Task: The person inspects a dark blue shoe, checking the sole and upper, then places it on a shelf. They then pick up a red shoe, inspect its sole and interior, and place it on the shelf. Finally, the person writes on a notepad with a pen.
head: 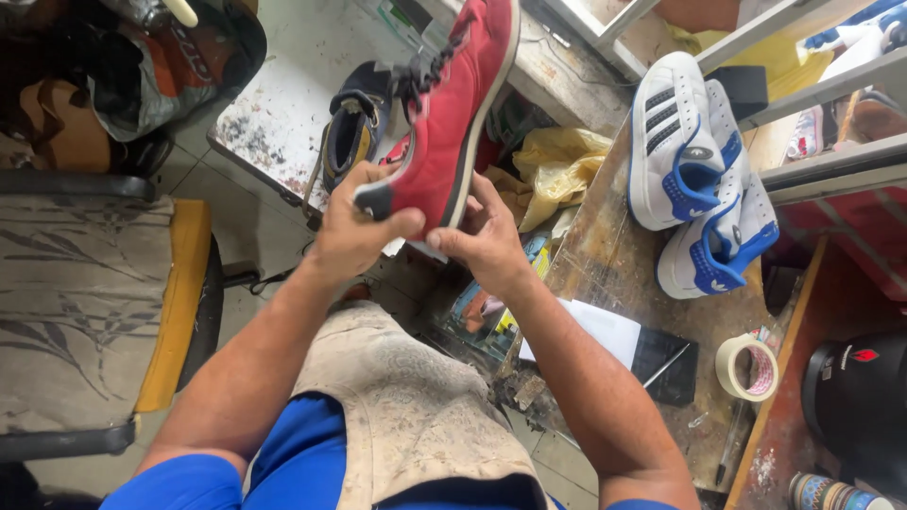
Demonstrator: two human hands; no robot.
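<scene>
Both hands on the red shoe (452, 113), held up mid-scene above the lap, toe end near, heel end far and tilted up toward the top edge. Left hand (351, 231) clamps the toe end, thumb across the dark toe cap, fingers wrapped behind. Right hand (487, 241) grips the sole edge just right of the left hand, fingers pressed against the white sole rim. Hands nearly touching each other. Beyond the shoe, a dark shoe with yellow lining (351, 132) sits on the stained white surface (283, 104). Right of that, crumpled yellow plastic bag (559, 165). On the worn wooden bench (614, 264) at right: pair of white sneakers with blue trim (699, 175), stacked one partly over the other, well apart from the hands. Nearer on the bench, a white paper sheet (605, 331), a roll of tape (746, 366), and a black helmet (860, 397) at the right edge. A patterned chair cushion (85, 302) sits at left.
</scene>
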